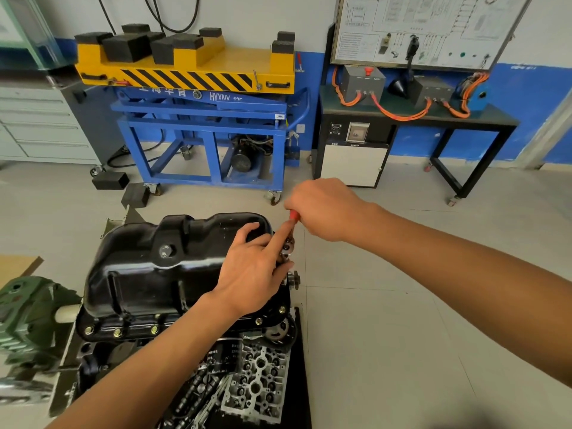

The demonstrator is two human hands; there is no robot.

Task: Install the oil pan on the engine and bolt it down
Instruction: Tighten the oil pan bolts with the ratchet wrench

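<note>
The black oil pan (145, 274) sits upside-down on the engine block (102, 351) at centre left, with several brass-coloured bolts (118, 332) along its near flange. My left hand (253, 267) rests on the pan's right side, index finger stretched onto the head of a ratchet wrench (288, 246) at the pan's right edge. My right hand (322, 209) grips the ratchet's red handle, which sticks out of the fist. The bolt under the ratchet head is hidden by my fingers.
A cylinder head (257, 382) and camshaft parts lie on a black mat in front of the engine. A green gearbox (28, 311) stands at left. Behind, a blue and yellow lift cart (201, 119) and a black bench (418, 119) with orange cables line the wall.
</note>
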